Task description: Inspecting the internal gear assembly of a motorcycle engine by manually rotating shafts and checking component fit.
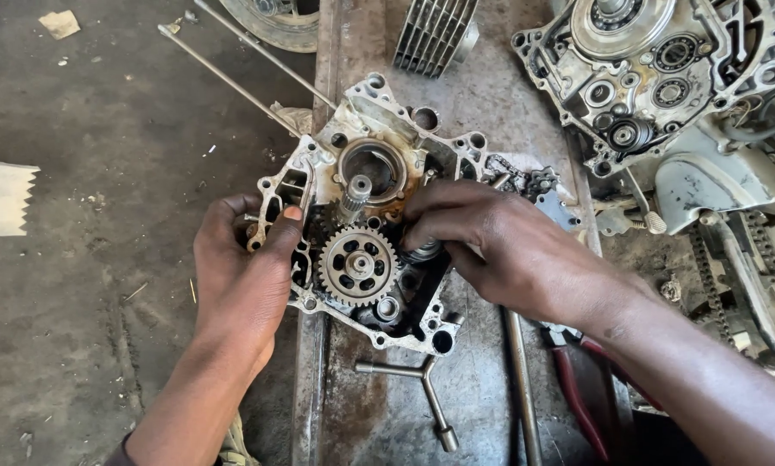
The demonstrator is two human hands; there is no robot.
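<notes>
A grimy aluminium engine crankcase half lies on a rusty metal bench. A toothed gear sits on a shaft in its middle, with a splined shaft standing just above it. My left hand grips the case's left edge, thumb on the rim. My right hand reaches in from the right, fingers closed around a small dark gear or shaft part inside the case beside the toothed gear.
A T-handle socket wrench and a long steel bar lie below the case. Red-handled pliers rest at lower right. A second engine case, a finned cylinder and a chain sit behind. Long rods cross the concrete floor.
</notes>
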